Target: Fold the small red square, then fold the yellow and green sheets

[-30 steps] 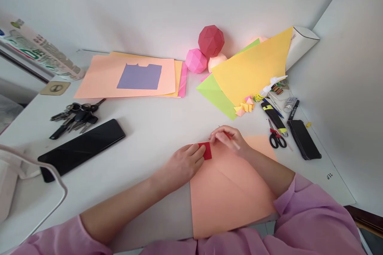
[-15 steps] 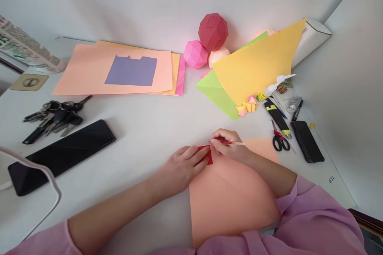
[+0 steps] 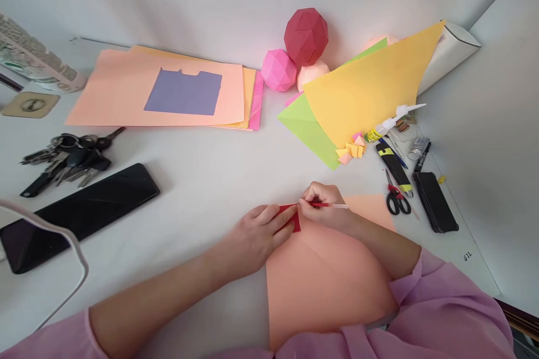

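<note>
A peach sheet (image 3: 332,280) lies nearest on the tabletop (image 3: 197,162); at its far left corner the left hand (image 3: 255,238), grip released, presses down a red card (image 3: 297,225), while the right hand (image 3: 323,213) has its grip clenched round a slim red pen (image 3: 324,205); beyond sits a dark red ball (image 3: 306,36)

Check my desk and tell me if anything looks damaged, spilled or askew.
The purple paper on the peach sheet at the back left looks odd: its far edge is ragged and notched, unlike the straight-edged sheet beneath. The yellow sheet also lies askew over the green sheet. I see nothing spilled.
</note>
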Demonstrator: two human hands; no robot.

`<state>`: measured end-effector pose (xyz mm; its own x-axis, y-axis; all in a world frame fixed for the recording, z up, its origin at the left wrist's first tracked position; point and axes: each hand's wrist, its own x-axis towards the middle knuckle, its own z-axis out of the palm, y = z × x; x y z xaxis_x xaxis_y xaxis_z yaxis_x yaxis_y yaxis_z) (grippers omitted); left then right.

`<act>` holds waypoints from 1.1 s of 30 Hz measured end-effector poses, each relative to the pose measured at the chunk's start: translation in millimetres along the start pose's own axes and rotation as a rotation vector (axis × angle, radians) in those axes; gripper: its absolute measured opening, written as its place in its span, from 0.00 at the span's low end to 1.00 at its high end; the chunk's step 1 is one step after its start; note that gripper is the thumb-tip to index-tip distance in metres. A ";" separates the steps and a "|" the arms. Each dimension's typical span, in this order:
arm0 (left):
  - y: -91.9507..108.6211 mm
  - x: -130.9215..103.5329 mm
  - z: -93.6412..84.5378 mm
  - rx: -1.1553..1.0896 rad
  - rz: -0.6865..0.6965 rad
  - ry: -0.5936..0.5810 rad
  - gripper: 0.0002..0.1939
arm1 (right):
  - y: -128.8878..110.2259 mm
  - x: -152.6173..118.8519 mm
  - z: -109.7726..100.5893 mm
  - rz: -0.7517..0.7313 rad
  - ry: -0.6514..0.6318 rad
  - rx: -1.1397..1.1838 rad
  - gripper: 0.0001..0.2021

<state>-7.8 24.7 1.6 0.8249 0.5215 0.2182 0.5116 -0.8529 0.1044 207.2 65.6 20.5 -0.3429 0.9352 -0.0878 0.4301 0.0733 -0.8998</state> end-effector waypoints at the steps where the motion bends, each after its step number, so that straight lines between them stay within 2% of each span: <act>1: 0.0 0.1 -0.1 -0.003 -0.002 0.001 0.19 | -0.5 0.2 0.0 0.001 0.000 0.000 0.10; 33: 0.1 -0.7 -1.3 0.003 -0.010 -0.006 0.17 | -0.9 0.0 -0.5 -0.020 -0.031 -0.029 0.10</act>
<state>-8.7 24.2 2.8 0.8210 0.5304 0.2112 0.5208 -0.8474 0.1036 207.2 65.7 21.5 -0.3773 0.9223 -0.0836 0.4466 0.1021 -0.8889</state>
